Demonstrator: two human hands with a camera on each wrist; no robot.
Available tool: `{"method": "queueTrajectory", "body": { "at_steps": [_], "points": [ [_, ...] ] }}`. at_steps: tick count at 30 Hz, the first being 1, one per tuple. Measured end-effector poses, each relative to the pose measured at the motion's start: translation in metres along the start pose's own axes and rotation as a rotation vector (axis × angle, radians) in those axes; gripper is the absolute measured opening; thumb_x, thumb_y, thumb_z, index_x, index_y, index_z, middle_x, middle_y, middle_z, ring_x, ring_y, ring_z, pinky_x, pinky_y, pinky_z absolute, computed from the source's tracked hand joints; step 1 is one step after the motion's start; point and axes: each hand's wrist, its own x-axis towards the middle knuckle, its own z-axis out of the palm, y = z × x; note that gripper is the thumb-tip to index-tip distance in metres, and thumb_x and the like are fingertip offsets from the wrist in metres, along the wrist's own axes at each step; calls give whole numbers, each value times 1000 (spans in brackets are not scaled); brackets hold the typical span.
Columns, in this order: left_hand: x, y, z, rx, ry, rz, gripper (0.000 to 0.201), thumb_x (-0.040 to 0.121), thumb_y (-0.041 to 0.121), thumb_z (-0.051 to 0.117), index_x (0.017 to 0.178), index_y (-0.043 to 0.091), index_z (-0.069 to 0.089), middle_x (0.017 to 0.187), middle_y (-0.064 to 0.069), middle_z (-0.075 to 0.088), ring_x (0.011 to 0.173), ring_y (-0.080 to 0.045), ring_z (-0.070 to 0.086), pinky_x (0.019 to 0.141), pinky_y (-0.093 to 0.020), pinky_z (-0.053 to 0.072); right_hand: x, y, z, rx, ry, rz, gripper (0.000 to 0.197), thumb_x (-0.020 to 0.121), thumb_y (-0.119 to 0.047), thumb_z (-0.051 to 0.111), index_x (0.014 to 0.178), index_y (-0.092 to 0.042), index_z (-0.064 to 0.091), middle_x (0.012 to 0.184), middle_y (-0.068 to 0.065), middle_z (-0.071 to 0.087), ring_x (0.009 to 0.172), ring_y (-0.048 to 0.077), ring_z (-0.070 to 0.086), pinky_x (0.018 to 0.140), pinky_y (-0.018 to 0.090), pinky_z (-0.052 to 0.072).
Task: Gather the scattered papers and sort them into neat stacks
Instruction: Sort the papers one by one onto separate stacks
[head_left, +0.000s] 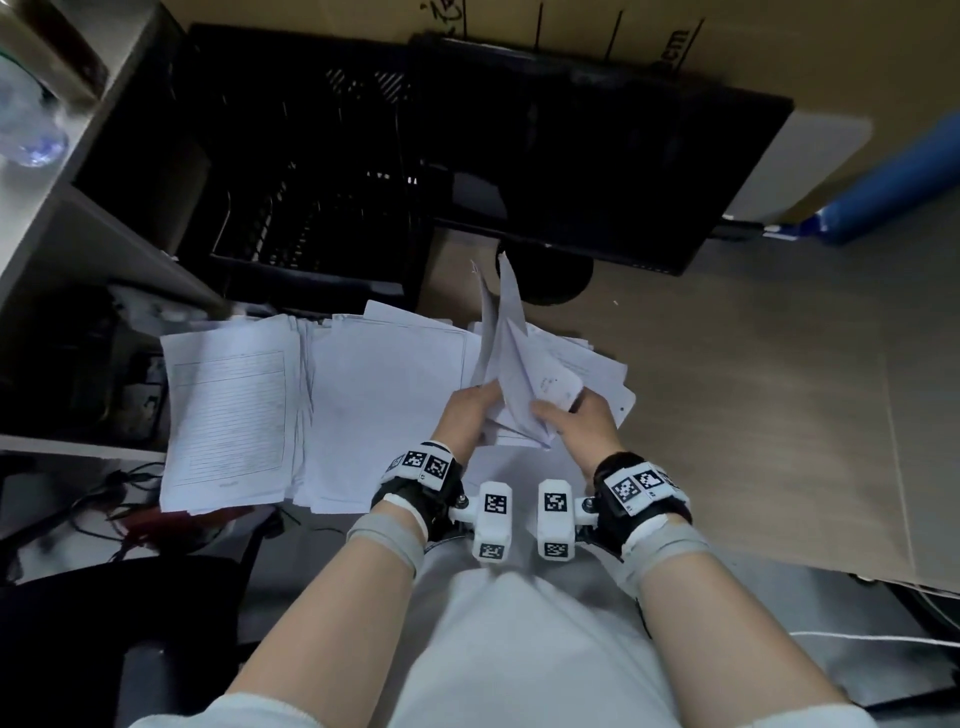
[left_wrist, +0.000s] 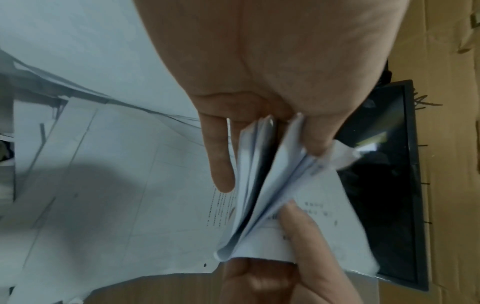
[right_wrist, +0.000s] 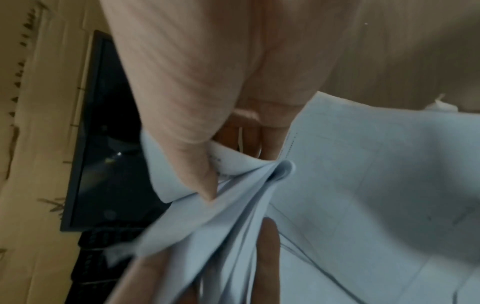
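Note:
Both hands hold one bundle of white sheets upright above the desk, its top corners fanning apart. My left hand grips the bundle's lower left edge, with thumb and fingers on opposite sides of the bundle. My right hand pinches the lower right side of the bundle, thumb on top. A lined-paper stack lies at the left. A loose pile of plain sheets lies beside it. More printed sheets spread under the hands.
A black monitor stands behind the papers, and a black mesh tray sits to its left. Cardboard covers the desk on the right. A blue roll lies far right. Shelving and cables are at the left.

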Motion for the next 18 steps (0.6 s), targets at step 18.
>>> {"method": "queueTrajectory", "body": {
  "at_steps": [18],
  "points": [
    [2,-44,-4,200,503,75,34,71,42,70,73,8,71,72,-9,71,67,-23,63,76,-55,58,82,210,-51,-244,253,521,68,65,-67,44,109,-18,61,115,11,66,104,35,66,87,48,56]
  ]
}}
